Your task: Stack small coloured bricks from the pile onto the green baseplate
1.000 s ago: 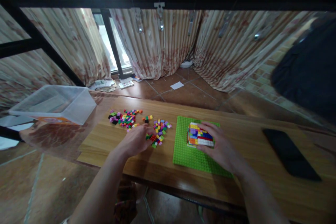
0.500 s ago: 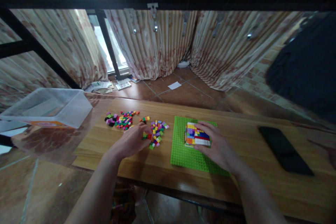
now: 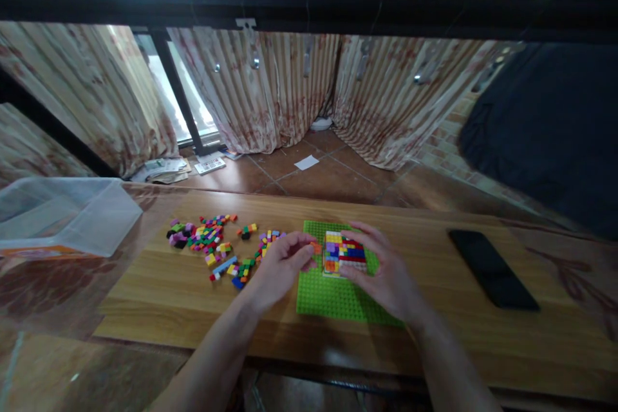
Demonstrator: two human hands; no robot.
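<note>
My left hand [image 3: 284, 264] pinches a small orange-red toy brick [image 3: 317, 248] between thumb and fingertips, just left of a multicoloured brick build [image 3: 333, 251]. That build stands on a green baseplate [image 3: 321, 299], with yellow, purple, orange, blue, red and white bricks showing on top. My right hand [image 3: 386, 270] is around its right side, fingers at the far edge and thumb at the near edge, steadying it. Loose bricks [image 3: 207, 235] lie in a spread pile left of the baseplate, partly hidden behind my left hand.
A black phone [image 3: 492, 269] lies on the wooden table [image 3: 159, 309] at the right. At the far left stands a clear plastic bin [image 3: 103, 215]. Beyond the table are a dark metal bar [image 3: 309, 9], striped curtains [image 3: 270, 96] and papers [image 3: 161, 170] on the floor.
My left hand has moved right from the loose bricks to the build, carrying a brick. The right hand's grip looks looser, with its fingers more spread. The camera view has shifted slightly.
</note>
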